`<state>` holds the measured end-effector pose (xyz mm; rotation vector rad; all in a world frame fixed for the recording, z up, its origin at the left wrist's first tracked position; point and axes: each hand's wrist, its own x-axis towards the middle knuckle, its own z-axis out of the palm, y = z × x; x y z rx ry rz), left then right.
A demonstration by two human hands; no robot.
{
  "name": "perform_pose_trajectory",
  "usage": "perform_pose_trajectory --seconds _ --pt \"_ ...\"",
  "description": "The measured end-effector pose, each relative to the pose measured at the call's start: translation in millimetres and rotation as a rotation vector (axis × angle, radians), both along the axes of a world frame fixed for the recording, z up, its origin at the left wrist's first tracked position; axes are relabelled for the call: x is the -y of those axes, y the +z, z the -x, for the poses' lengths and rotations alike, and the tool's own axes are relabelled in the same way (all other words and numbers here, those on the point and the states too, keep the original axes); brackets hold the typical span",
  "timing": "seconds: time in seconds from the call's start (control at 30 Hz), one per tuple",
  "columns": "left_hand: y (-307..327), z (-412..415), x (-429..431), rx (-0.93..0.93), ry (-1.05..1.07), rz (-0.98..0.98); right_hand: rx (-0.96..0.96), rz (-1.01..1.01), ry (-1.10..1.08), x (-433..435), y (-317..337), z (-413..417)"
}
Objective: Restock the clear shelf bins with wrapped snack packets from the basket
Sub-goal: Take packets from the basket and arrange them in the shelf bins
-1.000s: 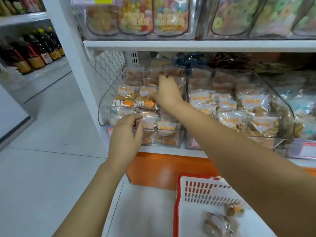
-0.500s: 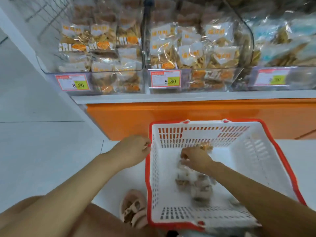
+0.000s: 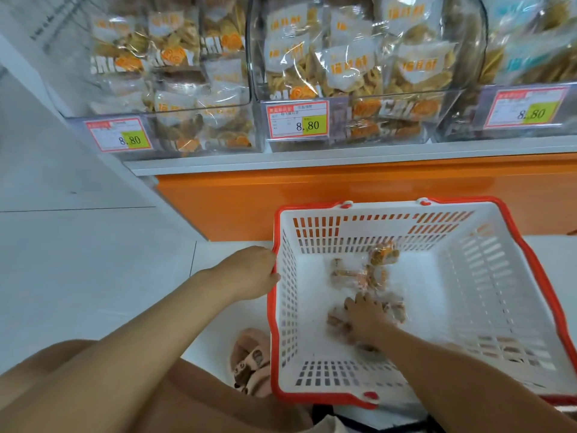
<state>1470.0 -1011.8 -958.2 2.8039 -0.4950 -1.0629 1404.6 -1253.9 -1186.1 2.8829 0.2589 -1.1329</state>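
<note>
A white basket with a red rim (image 3: 487,276) stands on the floor below the shelf. A few wrapped snack packets (image 3: 383,255) lie on its bottom. My right hand (image 3: 365,318) reaches into the basket and closes its fingers over a small pile of packets near the middle. My left hand (image 3: 249,273) sits at the basket's left rim, fingers curled against it. Above, the left clear bin (image 3: 218,142) and the middle clear bin (image 3: 406,132) hold several wrapped packets each.
A third clear bin (image 3: 462,126) stands at the right. Price tags (image 3: 298,120) reading 8.80 hang on the bin fronts. An orange panel (image 3: 343,195) runs under the white shelf edge. My sandalled foot (image 3: 249,360) is left of the basket, on pale floor tiles.
Both hands left the left bin and came down. My right hand went into the basket and slid nearer onto the packets; my left hand moved against the basket's rim.
</note>
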Motion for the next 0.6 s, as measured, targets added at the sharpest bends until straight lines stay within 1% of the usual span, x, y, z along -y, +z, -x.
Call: perform_pose_trajectory --seconds 0.03,0.1,0.2,0.23,0.3,0.33,0.4,0.43,0.47,0.5,0.53,0.6 --pt "-1 0 0 -0.009 0.008 0.002 -0.017 0.009 0.020 -1 1 -1" --pt "-1 1 0 -0.016 0.018 0.015 -0.037 -0.046 0.027 -3 1 0" --pt "2 1 1 -0.026 0.030 0.035 -0.143 -0.166 -0.066 -7 -3 6" --pt "2 1 2 -0.026 0.031 0.042 -0.176 -0.176 -0.083 -9 -1 8" --pt "4 0 3 -0.017 0.026 0.055 -0.201 -0.165 -0.033 -15 6 7" --pt "5 0 3 -0.014 0.023 0.057 -0.196 -0.154 0.025 -18 10 6" --pt "7 0 3 -0.014 0.033 0.059 -0.146 -0.181 0.109 -24 26 0" --pt "7 -1 3 -0.001 0.053 0.062 -0.090 -0.247 0.109 -25 37 -4" --pt "7 -3 2 0.023 0.079 0.072 0.010 -0.345 0.081 -24 48 -10" --pt "8 -6 2 0.056 0.117 0.105 0.159 -0.469 0.043 -22 64 -16" --pt "10 -10 2 0.081 0.185 0.158 0.354 -0.585 0.048 -19 81 -25" --pt "23 -18 3 0.063 0.351 0.306 0.804 -0.744 0.167 -21 127 -43"
